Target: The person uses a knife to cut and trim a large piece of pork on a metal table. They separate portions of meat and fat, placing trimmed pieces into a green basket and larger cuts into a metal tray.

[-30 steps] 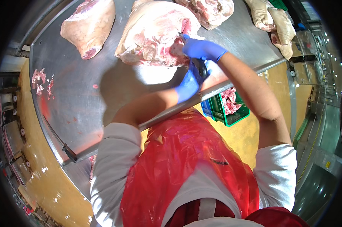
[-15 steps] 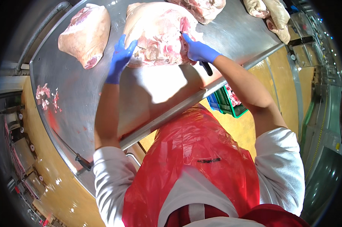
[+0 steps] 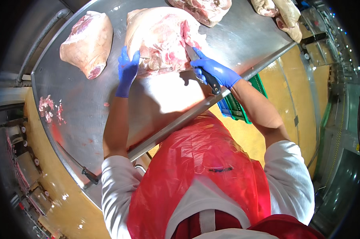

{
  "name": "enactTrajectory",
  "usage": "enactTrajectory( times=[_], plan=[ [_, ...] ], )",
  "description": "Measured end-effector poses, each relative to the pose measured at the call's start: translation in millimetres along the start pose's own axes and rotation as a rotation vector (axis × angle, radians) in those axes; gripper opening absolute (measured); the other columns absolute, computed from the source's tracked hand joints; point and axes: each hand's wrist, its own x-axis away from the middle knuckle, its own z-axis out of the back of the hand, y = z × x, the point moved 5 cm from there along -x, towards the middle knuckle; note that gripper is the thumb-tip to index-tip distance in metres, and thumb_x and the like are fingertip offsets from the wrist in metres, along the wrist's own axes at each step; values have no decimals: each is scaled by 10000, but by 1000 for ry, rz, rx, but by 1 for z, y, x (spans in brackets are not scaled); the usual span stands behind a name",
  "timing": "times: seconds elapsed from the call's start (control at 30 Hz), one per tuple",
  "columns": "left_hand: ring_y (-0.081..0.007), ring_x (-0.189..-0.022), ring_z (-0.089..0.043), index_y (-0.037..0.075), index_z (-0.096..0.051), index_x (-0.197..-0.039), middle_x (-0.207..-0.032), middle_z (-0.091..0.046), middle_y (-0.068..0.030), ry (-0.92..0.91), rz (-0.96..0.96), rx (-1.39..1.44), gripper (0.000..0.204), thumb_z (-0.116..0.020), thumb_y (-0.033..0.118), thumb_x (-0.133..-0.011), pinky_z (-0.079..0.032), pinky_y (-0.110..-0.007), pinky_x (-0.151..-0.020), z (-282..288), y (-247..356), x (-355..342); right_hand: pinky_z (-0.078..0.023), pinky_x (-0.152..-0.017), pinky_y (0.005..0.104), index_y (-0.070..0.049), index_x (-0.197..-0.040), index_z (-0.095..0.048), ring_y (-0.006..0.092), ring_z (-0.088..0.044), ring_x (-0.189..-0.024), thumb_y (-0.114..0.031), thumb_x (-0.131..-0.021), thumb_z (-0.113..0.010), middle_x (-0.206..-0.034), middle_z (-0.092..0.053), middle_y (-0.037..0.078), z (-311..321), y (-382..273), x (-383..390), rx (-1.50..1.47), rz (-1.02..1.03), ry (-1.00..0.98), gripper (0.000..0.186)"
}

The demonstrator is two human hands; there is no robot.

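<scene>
A large skin-on cut of raw pork (image 3: 160,34) lies on the steel table in front of me, its pink cut face turned up. My right hand (image 3: 217,71), in a blue glove, is closed round the black handle of a knife (image 3: 212,82). The blade points away from me, its tip against a slit at the right side of the pork. At the pork's near left edge, my left hand (image 3: 128,71), also gloved in blue, rests with thumb and fingers apart. The fingertips touch the meat.
A pork leg (image 3: 88,44) lies to the left, another cut (image 3: 205,10) behind, and more pieces (image 3: 281,16) far right. Scraps (image 3: 46,106) and a black-handled rod-like tool (image 3: 89,175) are at left. Below the steel table's edge (image 3: 180,119) stands a green crate (image 3: 259,85).
My right hand has drawn back from the meat and turned the knife, so its blade now shows, pointing at the slit. My left hand has shifted slightly toward me.
</scene>
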Motion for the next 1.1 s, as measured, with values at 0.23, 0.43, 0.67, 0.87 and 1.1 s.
enactTrajectory(
  times=[0.23,0.43,0.67,0.87,1.1],
  plan=[
    [-461,-1119,-610,-26,-531,-1323,-1297,-574,-301,-7,602,662,527,-675,252,-899,-508,-486,-925,-3,-6,22,-460,-437,272,-191,-1644,-8,114,-498,-480,-120,-970,-585,-679,-548,16,14,3,-27,128,82,-8,890],
    [-347,-1010,-657,-9,-472,-1342,-1108,-654,-225,102,626,762,542,-688,133,-866,-515,-425,-867,14,86,28,-457,-458,259,-198,-1648,-40,108,-495,-517,-138,-985,-587,-666,-520,7,64,-30,-19,273,-50,-104,862],
    [-374,-1083,-621,-58,-436,-1362,-1216,-612,-284,94,801,595,622,-687,241,-878,-486,-468,-933,9,105,17,-471,-482,282,-199,-1650,-37,127,-526,-521,-137,-973,-577,-698,-552,25,75,-26,-37,320,171,-256,869],
    [-308,-1134,-603,-54,-429,-1386,-1270,-604,-222,122,860,593,631,-692,233,-889,-483,-434,-970,-1,94,38,-478,-475,300,-186,-1645,20,140,-530,-529,-109,-978,-572,-707,-554,40,76,1,-34,159,42,-335,895],
    [-271,-1104,-610,-44,-453,-1347,-1229,-622,-191,92,900,680,568,-679,199,-886,-491,-407,-949,-6,89,37,-466,-445,308,-197,-1644,59,154,-521,-489,-51,-949,-563,-679,-554,50,61,5,-12,198,17,-304,944]
  ],
)
